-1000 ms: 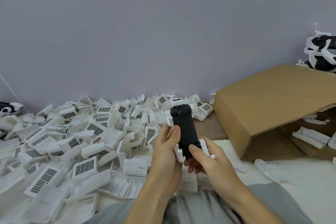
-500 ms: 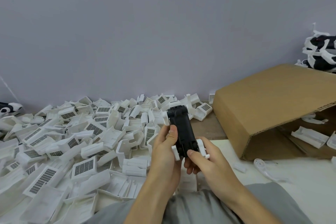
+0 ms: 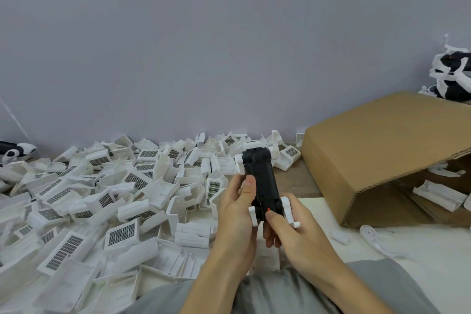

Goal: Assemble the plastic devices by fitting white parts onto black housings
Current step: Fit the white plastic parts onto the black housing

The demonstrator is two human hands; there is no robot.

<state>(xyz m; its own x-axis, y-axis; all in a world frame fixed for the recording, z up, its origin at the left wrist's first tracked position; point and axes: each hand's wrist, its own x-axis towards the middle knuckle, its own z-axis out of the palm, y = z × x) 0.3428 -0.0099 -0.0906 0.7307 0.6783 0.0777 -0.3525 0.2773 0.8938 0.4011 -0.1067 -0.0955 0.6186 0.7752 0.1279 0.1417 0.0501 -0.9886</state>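
Observation:
A long black housing (image 3: pixel 262 183) with white parts clipped at its corners stands tilted away from me, held between both hands above the table. My left hand (image 3: pixel 235 214) grips its left side, thumb lying along the edge. My right hand (image 3: pixel 293 232) holds the near end, thumb pressing beside a small red dot, with a white part (image 3: pixel 289 211) sticking up next to it. A big heap of loose white parts (image 3: pixel 114 199) with dark grilles covers the table to the left.
A tipped cardboard box (image 3: pixel 377 150) lies open at the right with white pieces inside. A stack of assembled black-and-white devices (image 3: pixel 453 76) sits behind it. Another device (image 3: pixel 15 150) lies at the far left. A loose white piece (image 3: pixel 374 237) rests near the box.
The housing has tipped slightly and shifted a little toward me between the hands. My right thumb has slid onto its near end.

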